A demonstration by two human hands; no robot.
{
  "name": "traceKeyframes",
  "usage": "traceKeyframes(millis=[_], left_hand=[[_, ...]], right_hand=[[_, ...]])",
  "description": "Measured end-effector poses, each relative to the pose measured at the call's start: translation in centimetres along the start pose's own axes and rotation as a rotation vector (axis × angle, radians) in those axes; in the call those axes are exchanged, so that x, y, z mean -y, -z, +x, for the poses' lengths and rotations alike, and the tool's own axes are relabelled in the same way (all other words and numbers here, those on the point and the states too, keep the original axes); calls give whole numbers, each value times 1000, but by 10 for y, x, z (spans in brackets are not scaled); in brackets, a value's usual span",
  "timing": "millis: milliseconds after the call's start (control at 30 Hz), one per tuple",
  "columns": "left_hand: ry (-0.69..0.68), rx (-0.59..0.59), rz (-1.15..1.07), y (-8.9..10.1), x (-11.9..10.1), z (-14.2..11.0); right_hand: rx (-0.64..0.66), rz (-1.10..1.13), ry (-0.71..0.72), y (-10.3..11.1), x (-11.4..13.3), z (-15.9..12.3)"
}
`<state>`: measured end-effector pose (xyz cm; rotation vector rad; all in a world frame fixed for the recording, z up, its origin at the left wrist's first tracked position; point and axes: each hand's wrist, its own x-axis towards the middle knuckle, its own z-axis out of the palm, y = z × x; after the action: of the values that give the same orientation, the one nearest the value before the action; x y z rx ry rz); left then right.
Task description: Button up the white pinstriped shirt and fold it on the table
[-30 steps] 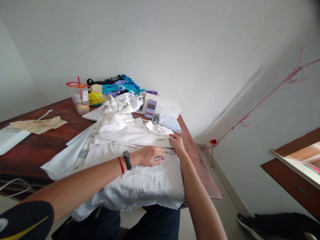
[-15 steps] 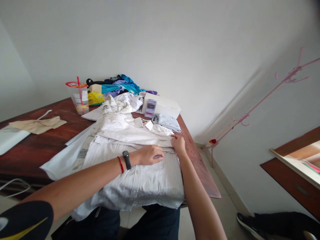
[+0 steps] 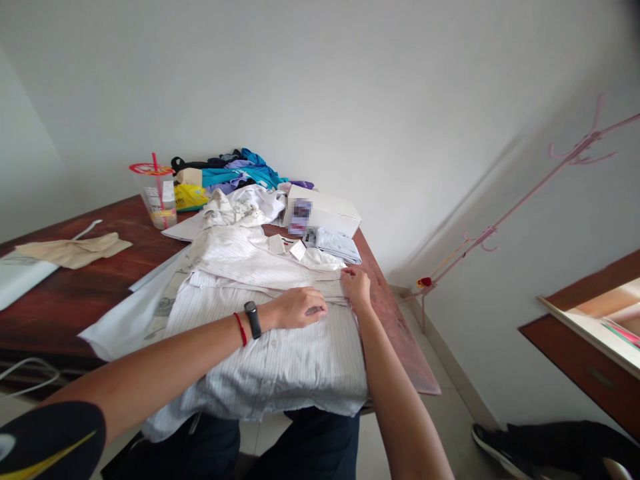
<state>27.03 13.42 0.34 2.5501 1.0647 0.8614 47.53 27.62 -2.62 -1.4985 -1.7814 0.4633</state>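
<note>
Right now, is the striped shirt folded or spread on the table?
Mostly spread: the shirt lies front up, one sleeve laid across its chest.

1. You have no full word, brand or number here that can be read with certainty; what print shows is small or blurred.
2. Left of centre in the frame, your clear plastic cup (image 3: 153,195) carries a white sticker (image 3: 169,190) with tiny lines, and larger pale letters on its side, too indistinct to spell out.
3. Just right of it, a yellow bag (image 3: 193,195) bears pale lettering, perhaps ending in "m".
4. At mid-frame, inside the collar of your striped shirt (image 3: 270,373), a neck label (image 3: 289,242) has dark marks too small to read.
5. Above that, the white box (image 3: 333,210) has a printed panel (image 3: 301,225), pixelated beyond reading.
</note>
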Motion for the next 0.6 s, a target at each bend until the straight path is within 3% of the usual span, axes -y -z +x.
traceKeyframes(millis=[600], left_hand=[[12, 10, 4, -1, 1, 0]], right_hand=[[12, -1, 13, -3, -3, 0]])
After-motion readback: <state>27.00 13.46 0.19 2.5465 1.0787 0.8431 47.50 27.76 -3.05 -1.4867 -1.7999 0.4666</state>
